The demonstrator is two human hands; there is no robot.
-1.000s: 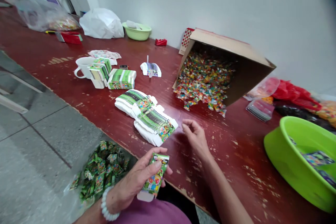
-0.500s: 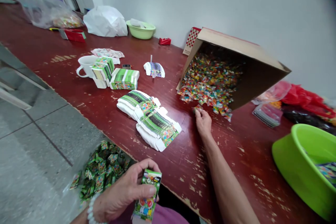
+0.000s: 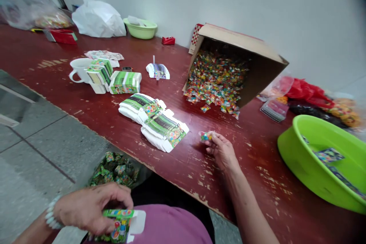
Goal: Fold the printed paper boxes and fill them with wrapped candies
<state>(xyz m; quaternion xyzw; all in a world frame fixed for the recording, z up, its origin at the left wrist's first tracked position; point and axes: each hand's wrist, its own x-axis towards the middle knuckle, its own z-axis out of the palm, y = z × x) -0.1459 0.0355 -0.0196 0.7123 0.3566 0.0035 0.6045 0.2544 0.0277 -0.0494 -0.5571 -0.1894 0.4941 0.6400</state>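
Note:
Down at the lower left, my left hand grips a small green printed box lying sideways, its white end flap open toward the right. My right hand, over the table, pinches a small clear packet of colourful candy between thumb and fingers. Left of that hand lie fanned stacks of flat green boxes. Behind it, a cardboard box tipped on its side spills many candy packets onto the red table.
A lime green basin with printed packs stands at the right. Bundled green boxes sit beside a white mug. Below the table's edge, a bag holds filled green boxes. A purple stack lies farther back.
My right hand has reached to the spilled candy and come back with one packet. My left hand has moved down and left, turning the green box so its open flap faces right.

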